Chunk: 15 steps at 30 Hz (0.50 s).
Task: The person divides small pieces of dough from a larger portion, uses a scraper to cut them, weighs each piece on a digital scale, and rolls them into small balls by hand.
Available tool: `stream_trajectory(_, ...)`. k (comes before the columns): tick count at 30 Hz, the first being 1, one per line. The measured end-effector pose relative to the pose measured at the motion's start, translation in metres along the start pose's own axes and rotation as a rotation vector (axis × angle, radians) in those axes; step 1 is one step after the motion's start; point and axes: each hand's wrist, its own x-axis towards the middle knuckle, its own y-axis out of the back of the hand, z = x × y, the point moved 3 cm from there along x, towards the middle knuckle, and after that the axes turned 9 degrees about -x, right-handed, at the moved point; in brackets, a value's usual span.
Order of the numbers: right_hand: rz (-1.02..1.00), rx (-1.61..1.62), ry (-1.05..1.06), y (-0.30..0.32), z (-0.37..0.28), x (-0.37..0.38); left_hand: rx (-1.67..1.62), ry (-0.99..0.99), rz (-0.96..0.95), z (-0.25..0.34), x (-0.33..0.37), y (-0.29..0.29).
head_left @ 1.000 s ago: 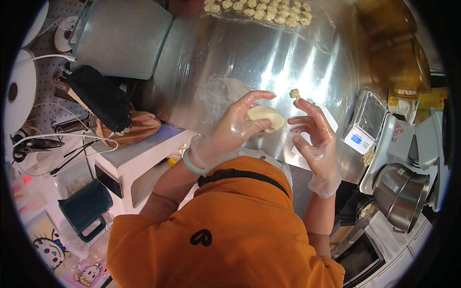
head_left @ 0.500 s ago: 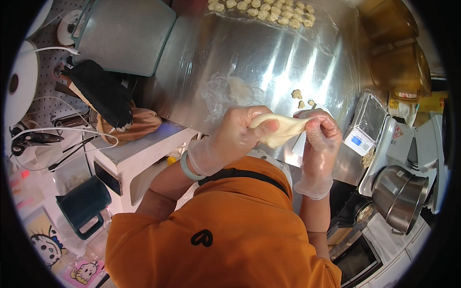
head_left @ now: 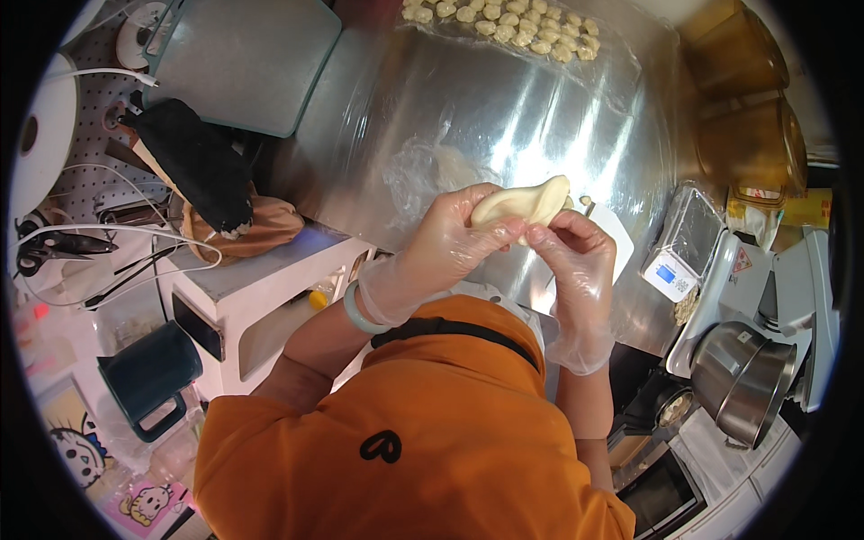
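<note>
A pale, smooth piece of dough (head_left: 520, 205) is held up between my two hands, above the near edge of the metal worktop. My left hand (head_left: 459, 229), in a clear plastic glove, wraps its fingers behind the dough with the thumb pressed on its front. My right hand (head_left: 576, 256), gloved the same way, pinches the dough's lower right side. The dough is folded over, with a rounded lip standing up at the right. Just beyond my right hand lies a white flat scraper-like piece (head_left: 610, 238), partly hidden by that hand.
Several small dough lumps (head_left: 513, 22) sit on plastic film at the far side of the worktop (head_left: 432, 99). Crumpled clear film (head_left: 418, 175) lies left of centre. To the right are a film-wrapped scale (head_left: 675, 261) and steel bowls (head_left: 738, 378); a dark green jug (head_left: 148, 373) stands at left.
The dough was stretched sideways between my hands; now it is folded and bunched. My right hand has moved left, closer to my left hand, and lower.
</note>
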Motion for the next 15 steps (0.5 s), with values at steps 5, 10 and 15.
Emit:
stream_trajectory(5,0.056,0.192,0.013,-0.006,0.009,0.003,-0.013,-0.168,0.159,-0.002,0.000,0.003)
stream_trajectory(10,-0.076,0.408,0.023,-0.008,0.009,0.004,-0.327,-0.148,0.224,-0.005,0.006,0.006)
stream_trajectory(15,-0.083,0.465,0.010,0.003,0.004,0.004,-0.200,-0.228,0.260,0.011,0.004,0.018)
